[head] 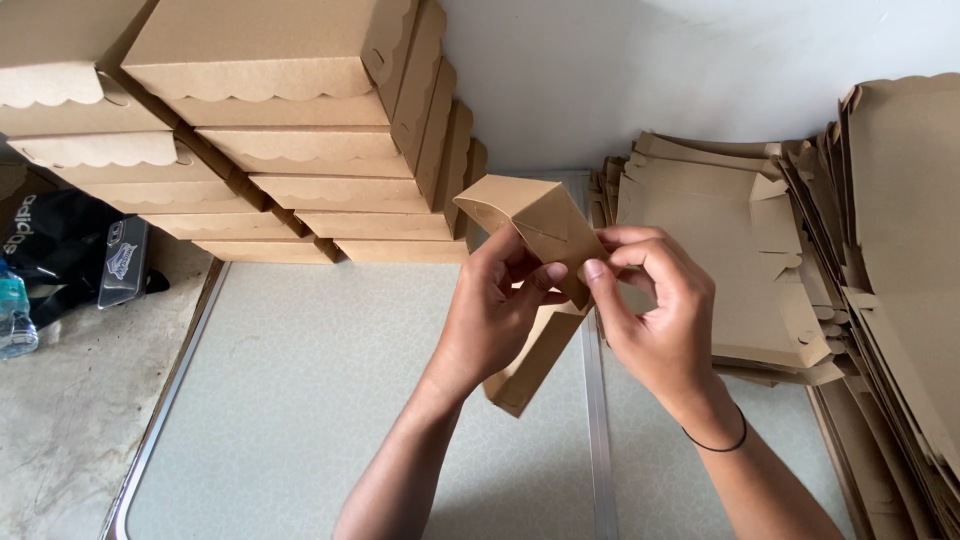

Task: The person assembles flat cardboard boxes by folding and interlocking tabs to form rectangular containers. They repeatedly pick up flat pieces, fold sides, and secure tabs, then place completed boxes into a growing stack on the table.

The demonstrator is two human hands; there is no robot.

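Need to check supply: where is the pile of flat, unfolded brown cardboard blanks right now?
In the head view, the flat brown cardboard blanks lie stacked at the right, against the white wall, just behind the right hand.

**Work surface and its load**

A pale grey-green table top (300,400), edged and divided by thin metal strips (598,420), is carrying two groups of brown card. Folded boxes with scalloped flaps (290,120) are standing stacked at its far left corner against the white wall. Flat, unfolded box blanks (740,270) are lying piled along its right side, their edges overlapping and leaning toward the right
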